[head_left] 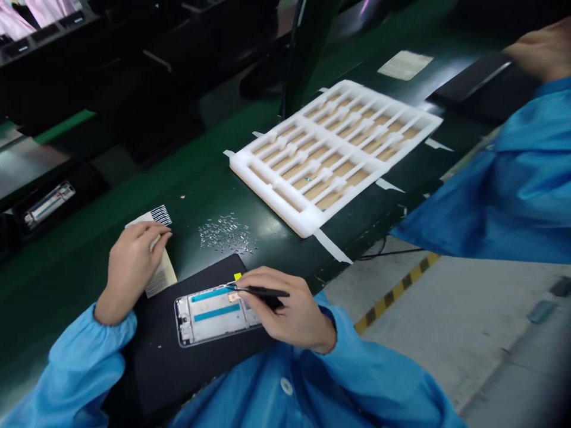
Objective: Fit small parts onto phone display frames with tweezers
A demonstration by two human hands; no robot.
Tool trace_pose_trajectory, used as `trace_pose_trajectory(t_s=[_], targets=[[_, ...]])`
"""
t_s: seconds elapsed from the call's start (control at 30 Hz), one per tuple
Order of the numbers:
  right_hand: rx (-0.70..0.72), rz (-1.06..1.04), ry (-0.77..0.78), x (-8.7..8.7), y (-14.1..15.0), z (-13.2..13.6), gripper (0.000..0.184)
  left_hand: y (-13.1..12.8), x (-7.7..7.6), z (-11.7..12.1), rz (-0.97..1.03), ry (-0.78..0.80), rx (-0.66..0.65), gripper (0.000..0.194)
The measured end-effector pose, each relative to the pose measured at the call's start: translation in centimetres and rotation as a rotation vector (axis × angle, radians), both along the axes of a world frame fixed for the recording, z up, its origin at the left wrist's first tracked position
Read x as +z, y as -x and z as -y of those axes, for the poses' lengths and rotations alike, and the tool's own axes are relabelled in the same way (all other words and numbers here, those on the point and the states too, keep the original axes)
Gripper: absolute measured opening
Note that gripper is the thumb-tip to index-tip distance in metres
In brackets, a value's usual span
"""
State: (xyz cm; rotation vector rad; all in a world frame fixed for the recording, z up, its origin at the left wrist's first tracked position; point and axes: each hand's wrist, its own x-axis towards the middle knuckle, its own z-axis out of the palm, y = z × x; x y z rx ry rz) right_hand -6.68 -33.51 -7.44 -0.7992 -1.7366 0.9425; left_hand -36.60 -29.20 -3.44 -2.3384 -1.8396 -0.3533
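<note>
Two bare hands: right hand (289, 306), fingers clamped on black tweezers (263, 291), tips over silver-framed phone chassis with blue strips (214, 315), lying on black mat (178, 368). Left hand (134, 261): thumb and index together (maybe pinching something, can't tell) over cream striped sheet (163, 276). Loose small metallic pieces (227, 233) beyond mat.

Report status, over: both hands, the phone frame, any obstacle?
Right hand holding black tweezers at phone frame. Left hand over pale sheet, grip unclear. Frame flat on black mat, one end hidden behind right hand.
</note>
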Motion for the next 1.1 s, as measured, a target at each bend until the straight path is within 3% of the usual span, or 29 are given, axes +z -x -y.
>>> trace_pose_trajectory(t_s=[0.1, 0.2, 0.43, 0.63, 0.8, 0.97, 1.1], targets=[[-0.043, -0.042, 0.029, 0.3, -0.1, 0.0, 0.014, 2.3, -1.5, -1.9, -0.111, -0.02, 0.089, 0.037], [-0.055, -0.055, 0.021, 0.5, -0.3, 0.0, 0.014, 2.8, -2.3, -2.3, -0.15, 0.018, 0.062, 0.04], [-0.091, -0.066, -0.002, 0.8, -0.8, -0.3, 0.017, 2.1, -1.6, -2.1, -0.205, 0.104, 0.004, 0.039], [-0.14, -0.094, 0.015, 1.3, -2.3, -0.3, 0.019, 2.2, -0.5, -1.7, -0.132, 0.099, 0.016, 0.022], [-0.142, -0.125, 0.089, 2.7, -2.5, 0.7, 0.025, -1.9, 1.4, 1.9, 0.262, -0.051, -0.169, 0.002], [-0.072, -0.027, 0.081, 3.7, -0.2, 2.3, 0.02, -6.8, 1.7, 6.7, 0.826, 0.269, -0.316, 0.013], [-0.019, -0.091, 0.125, 3.7, 0.9, 3.0, 0.016, -8.0, 1.0, 8.1, 1.069, 0.345, -0.416, 0.021]])
